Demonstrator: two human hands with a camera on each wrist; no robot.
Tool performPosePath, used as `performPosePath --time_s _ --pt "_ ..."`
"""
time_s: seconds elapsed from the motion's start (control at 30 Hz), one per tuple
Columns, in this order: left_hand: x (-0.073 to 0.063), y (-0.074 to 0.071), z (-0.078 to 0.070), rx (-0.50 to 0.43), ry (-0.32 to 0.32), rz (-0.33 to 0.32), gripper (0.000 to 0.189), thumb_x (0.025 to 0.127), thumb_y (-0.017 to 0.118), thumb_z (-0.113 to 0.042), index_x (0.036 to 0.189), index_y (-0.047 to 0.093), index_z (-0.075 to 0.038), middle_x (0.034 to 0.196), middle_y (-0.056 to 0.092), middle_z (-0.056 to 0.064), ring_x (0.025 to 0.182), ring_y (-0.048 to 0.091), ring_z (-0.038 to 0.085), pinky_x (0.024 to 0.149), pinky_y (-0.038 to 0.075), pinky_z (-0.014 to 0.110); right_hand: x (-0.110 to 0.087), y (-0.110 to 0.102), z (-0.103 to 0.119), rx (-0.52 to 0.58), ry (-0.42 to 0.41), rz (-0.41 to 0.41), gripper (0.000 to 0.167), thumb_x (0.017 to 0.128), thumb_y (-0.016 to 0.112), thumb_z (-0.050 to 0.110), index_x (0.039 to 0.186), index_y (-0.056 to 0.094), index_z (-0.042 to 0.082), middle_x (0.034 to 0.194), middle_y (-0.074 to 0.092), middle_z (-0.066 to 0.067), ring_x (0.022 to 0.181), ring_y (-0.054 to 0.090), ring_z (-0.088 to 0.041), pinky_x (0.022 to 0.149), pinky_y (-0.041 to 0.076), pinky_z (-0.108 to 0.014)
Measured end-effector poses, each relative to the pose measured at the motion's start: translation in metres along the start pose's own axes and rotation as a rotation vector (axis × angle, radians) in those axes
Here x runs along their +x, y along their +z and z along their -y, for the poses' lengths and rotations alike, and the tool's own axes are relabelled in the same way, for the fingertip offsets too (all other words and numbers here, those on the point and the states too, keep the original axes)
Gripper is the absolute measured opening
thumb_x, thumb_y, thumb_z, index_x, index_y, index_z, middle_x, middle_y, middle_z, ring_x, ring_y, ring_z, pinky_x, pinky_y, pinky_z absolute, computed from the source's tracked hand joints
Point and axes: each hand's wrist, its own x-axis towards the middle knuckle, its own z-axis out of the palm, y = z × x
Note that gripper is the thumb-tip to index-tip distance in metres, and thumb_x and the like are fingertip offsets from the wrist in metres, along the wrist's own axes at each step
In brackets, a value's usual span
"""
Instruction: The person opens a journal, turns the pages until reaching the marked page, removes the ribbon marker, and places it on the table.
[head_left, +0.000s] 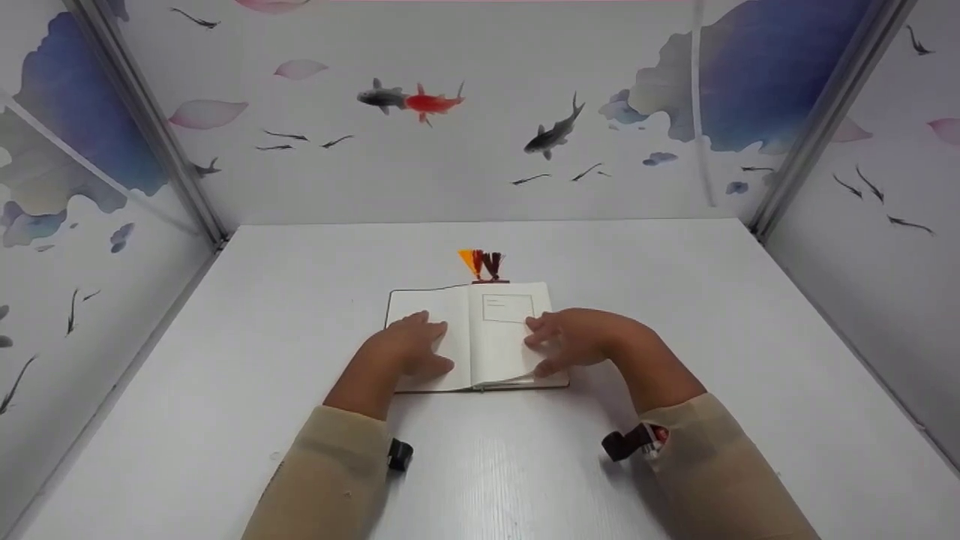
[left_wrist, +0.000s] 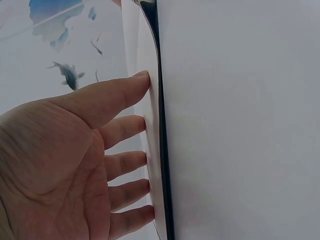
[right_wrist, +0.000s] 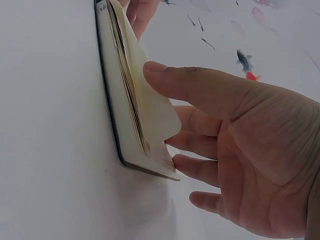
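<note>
An open notebook (head_left: 491, 345) with cream pages and a dark cover lies on the white table. On its left page, my left hand (head_left: 409, 346) rests with fingers spread; the left wrist view shows those fingers (left_wrist: 127, 162) fairly straight against the paper. At the right page's outer edge is my right hand (head_left: 581, 337). Its thumb (right_wrist: 170, 80) touches the page surface, while the other fingers extend along the edge. Some right-hand pages (right_wrist: 132, 95) stand slightly raised from the cover. A printed box (head_left: 508, 307) marks the upper right page.
Yellow, red and dark tassels (head_left: 484, 262) lie just beyond the notebook's top edge. White panels printed with fish and petals (head_left: 480, 165) enclose the table (head_left: 480, 465) at the back and sides. Dark wrist devices (head_left: 621, 445) sit at both sleeves.
</note>
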Motion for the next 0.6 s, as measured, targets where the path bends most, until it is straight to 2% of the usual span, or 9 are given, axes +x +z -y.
performPosePath --time_s 0.2,0.33,0.6 --pt "-0.002 0.0 -0.001 -0.003 -0.001 -0.005 0.079 0.1 0.072 -0.043 0.168 0.037 -0.026 0.181 0.023 0.008 0.169 0.02 0.033 0.136 0.02 0.058 0.0 0.002 0.002 -0.007 -0.002 -0.018 0.055 0.094 0.079 0.051 0.145 0.068 0.035 0.17 0.044 0.012 0.165 0.032 -0.026 0.133 0.029 -0.057" --pt "-0.002 0.0 -0.001 -0.01 -0.003 -0.008 0.078 0.1 0.073 -0.043 0.168 0.038 -0.026 0.181 0.022 0.007 0.169 0.019 0.032 0.136 0.02 0.058 -0.001 0.005 0.001 0.009 -0.022 -0.052 0.043 0.094 0.081 0.047 0.136 0.075 0.036 0.167 0.05 0.011 0.163 0.037 -0.027 0.131 0.033 -0.056" --pt "0.0 0.001 0.002 0.007 0.021 -0.001 0.078 0.101 0.069 -0.043 0.169 0.036 -0.025 0.181 0.021 0.009 0.169 0.019 0.034 0.136 0.02 0.057 -0.01 0.014 -0.004 -0.048 -0.136 -0.121 0.039 0.093 0.084 0.034 0.131 0.079 0.028 0.159 0.06 0.004 0.151 0.054 -0.027 0.122 0.047 -0.05"
